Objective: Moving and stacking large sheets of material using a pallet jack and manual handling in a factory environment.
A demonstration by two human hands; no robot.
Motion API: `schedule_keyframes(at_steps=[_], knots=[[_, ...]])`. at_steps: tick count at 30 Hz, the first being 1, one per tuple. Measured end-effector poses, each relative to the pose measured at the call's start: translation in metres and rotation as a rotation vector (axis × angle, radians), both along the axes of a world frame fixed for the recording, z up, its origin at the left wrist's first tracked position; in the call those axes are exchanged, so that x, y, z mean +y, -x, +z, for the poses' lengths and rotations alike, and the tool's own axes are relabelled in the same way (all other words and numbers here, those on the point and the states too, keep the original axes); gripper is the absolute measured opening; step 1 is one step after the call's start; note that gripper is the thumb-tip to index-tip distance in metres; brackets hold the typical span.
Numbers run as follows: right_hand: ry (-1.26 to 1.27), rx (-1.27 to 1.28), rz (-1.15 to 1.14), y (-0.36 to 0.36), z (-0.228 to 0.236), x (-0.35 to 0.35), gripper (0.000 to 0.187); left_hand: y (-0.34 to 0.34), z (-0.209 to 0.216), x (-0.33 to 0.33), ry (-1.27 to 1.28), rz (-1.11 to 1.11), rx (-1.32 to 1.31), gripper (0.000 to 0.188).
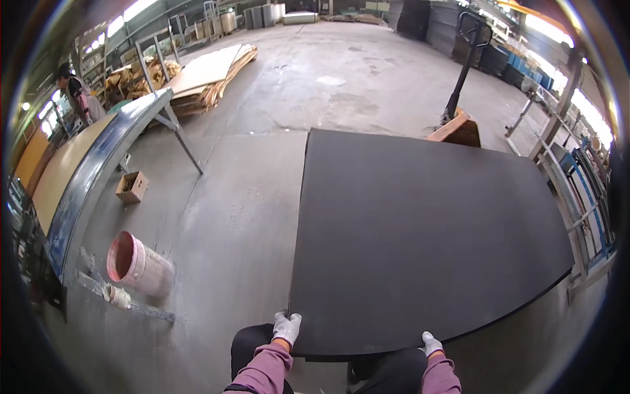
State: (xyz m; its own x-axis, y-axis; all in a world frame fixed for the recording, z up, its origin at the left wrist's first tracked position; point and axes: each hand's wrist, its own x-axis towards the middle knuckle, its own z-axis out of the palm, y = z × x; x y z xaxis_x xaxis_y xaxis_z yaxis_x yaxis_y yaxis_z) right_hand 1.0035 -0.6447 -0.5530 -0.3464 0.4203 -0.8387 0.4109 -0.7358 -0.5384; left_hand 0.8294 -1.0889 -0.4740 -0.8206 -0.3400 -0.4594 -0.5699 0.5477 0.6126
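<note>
A large, flat black sheet [426, 236] lies in front of me, stretching from my knees to a pallet jack's orange body. At its near left corner my left hand [287, 326], in a white work glove, grips the edge with the thumb on top. Farther right along the near edge, my right hand [430, 344], gloved the same way, holds the sheet with its thumb over the rim. The fingers of both hands are mostly hidden beneath the sheet. Whether more sheets lie under this one I cannot tell.
Beyond the sheet stands the pallet jack [462, 125]. To the left are a pink-stained bucket [154, 269], a small cardboard box [132, 187] and a long blue-edged table [98, 157], with a person [79, 98] behind it. Stacked boards [203, 75] lie farther back. A metal rack [577, 197] borders the right.
</note>
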Motion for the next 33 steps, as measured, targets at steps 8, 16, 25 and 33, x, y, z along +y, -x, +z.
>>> schedule_keyframes(at_steps=[8,16,25,33], knots=[[-0.003,-0.313,0.148,0.029,0.063,-0.021,0.058,0.0,-0.056,-0.014,-0.115,-0.067,-0.168,0.099],[0.046,-0.241,-0.007,0.031,0.04,0.011,0.057,0.007,-0.041,0.02,-0.13,-0.078,-0.174,0.097],[-1.115,-0.754,2.386,-0.026,0.065,0.056,0.005,-0.002,0.006,0.0,-0.09,-0.04,0.15,0.092],[-1.391,-0.938,2.395,-0.073,0.118,0.04,0.007,-0.03,0.056,-0.152,-0.717,0.413,0.601,0.032]])
